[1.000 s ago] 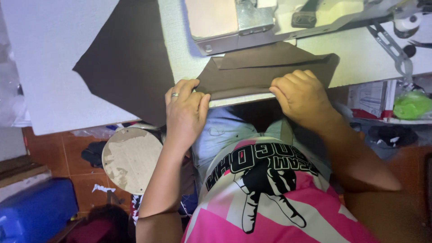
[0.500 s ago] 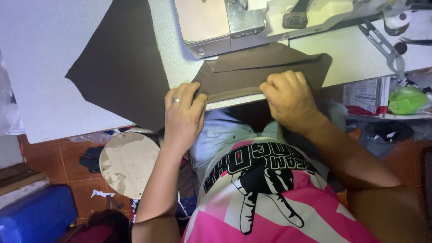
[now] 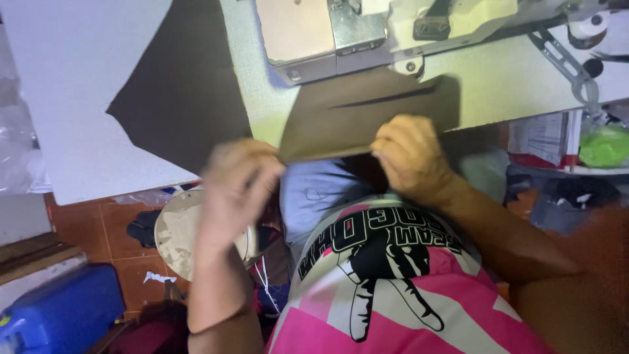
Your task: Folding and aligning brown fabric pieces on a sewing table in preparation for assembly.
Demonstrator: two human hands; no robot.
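A folded brown fabric piece [image 3: 367,111] lies on the pale sewing table [image 3: 504,85], just in front of the sewing machine [image 3: 367,33]. My left hand [image 3: 239,187] pinches its near left corner at the table's front edge. Gripping the near edge further right is my right hand [image 3: 413,157], fingers curled over the cloth. Both hands are blurred by motion. A larger dark brown fabric sheet [image 3: 183,92] lies to the left, partly over a white board [image 3: 72,98].
Below the table I see my pink and white printed shirt [image 3: 393,282] and light blue shorts [image 3: 321,196]. On the tiled floor stand a round stool top [image 3: 180,229] and a blue container [image 3: 59,314]. A green object [image 3: 603,147] sits at right.
Both hands have drawn back toward me to the near edge of the brown piece. The left hand lifted off the fabric's top and now pinches the corner.
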